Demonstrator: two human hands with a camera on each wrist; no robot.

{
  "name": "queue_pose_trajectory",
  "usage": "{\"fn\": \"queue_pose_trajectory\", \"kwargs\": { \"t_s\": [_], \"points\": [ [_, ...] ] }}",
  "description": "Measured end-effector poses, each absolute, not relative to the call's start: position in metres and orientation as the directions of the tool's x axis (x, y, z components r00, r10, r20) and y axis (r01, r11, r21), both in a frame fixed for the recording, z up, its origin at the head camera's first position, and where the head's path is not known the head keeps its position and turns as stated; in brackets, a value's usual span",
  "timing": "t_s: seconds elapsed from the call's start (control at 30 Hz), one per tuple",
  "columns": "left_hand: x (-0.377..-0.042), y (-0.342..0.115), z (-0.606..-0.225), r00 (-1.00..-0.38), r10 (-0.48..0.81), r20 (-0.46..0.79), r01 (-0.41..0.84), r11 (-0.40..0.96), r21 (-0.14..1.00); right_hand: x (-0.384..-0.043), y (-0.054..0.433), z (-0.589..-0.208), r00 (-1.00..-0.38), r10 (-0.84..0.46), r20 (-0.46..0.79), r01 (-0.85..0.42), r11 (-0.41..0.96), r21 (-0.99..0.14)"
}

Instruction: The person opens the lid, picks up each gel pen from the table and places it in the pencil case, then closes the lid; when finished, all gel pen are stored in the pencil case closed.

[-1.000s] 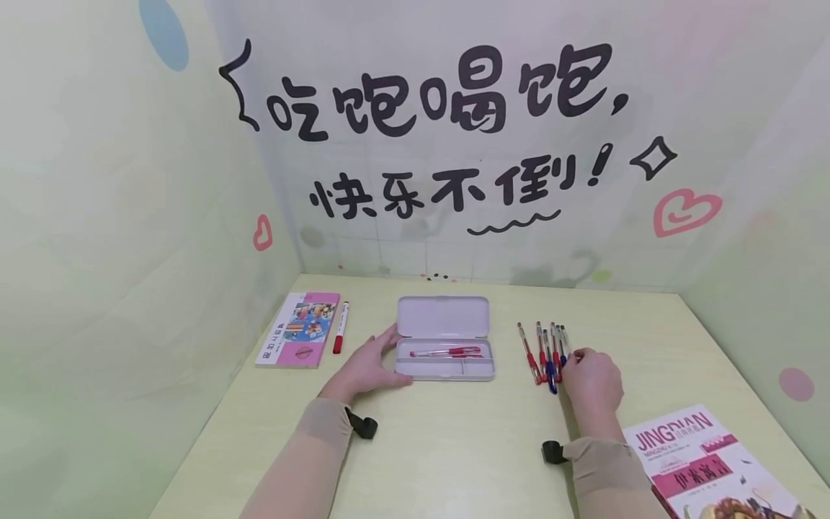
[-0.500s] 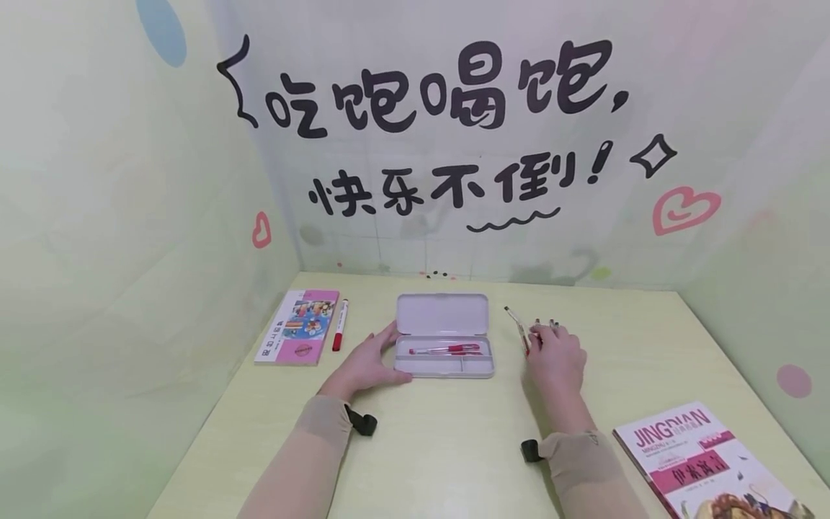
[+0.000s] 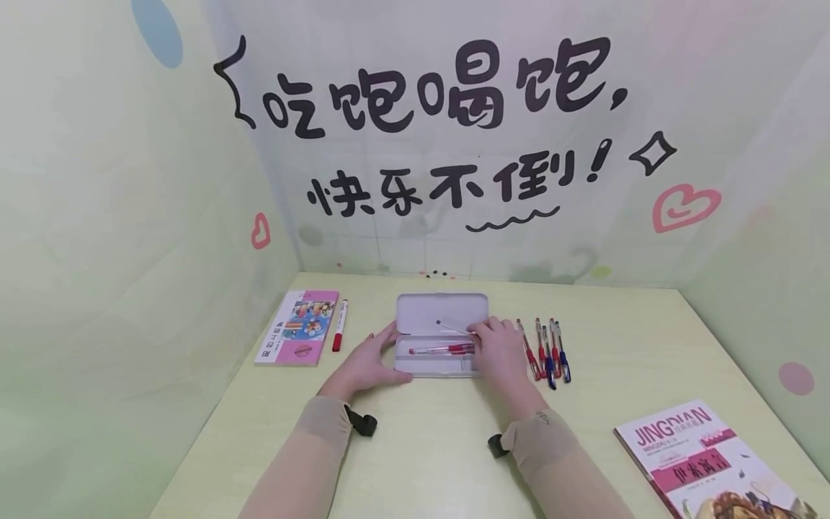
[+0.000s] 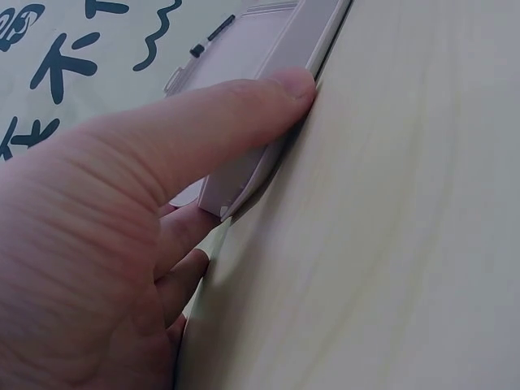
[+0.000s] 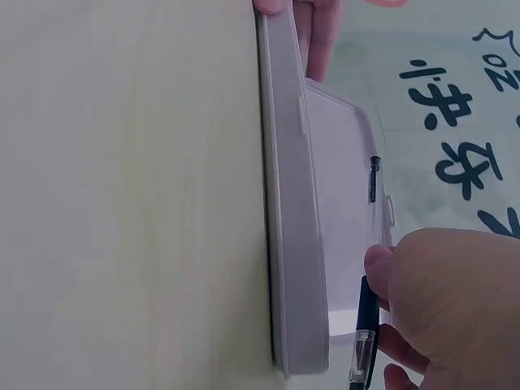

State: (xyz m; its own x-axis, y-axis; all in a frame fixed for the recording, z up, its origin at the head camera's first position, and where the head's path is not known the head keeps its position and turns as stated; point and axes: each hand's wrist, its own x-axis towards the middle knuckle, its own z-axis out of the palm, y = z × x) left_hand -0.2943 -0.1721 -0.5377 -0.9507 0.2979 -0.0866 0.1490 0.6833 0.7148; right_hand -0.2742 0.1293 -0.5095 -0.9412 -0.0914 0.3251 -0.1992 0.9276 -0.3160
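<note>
An open pale lilac pencil case (image 3: 428,367) lies mid-table with its lid tipped back. Red gel pens (image 3: 444,350) rest in its rear compartment. My left hand (image 3: 368,366) grips the case's left end, thumb along the front wall and fingers at the end, as the left wrist view also shows. Over the case's right part, my right hand (image 3: 504,355) pinches a clear-barrelled gel pen (image 5: 369,302) with a dark grip. The pen's black-tipped end points left in front of the lid. My right hand hides the case's right end in the head view.
Several red and blue gel pens (image 3: 550,353) lie in a loose row right of the case. A pink book (image 3: 298,328) and a red-capped marker (image 3: 340,326) are at left. Another book (image 3: 707,461) lies at front right. A printed wall (image 3: 415,245) closes the back.
My right hand has moved left from the loose pens to above the case, and now carries a gel pen picked from that row. The left hand stays at the case.
</note>
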Motion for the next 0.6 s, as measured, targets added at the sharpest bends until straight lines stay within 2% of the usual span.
{"fn": "queue_pose_trajectory", "kwargs": {
  "t_s": [0.37, 0.6],
  "points": [
    [-0.293, -0.171, -0.535, -0.953, 0.287, -0.092, 0.139, 0.688, 0.712, -0.285, 0.094, -0.515, -0.916, -0.266, 0.301, -0.343, 0.907, -0.242],
    [-0.293, -0.171, -0.534, -0.955, 0.277, -0.102, 0.122, 0.685, 0.718, -0.286, 0.080, -0.511, -0.921, -0.313, 0.234, -0.358, 0.915, -0.187]
  ]
}}
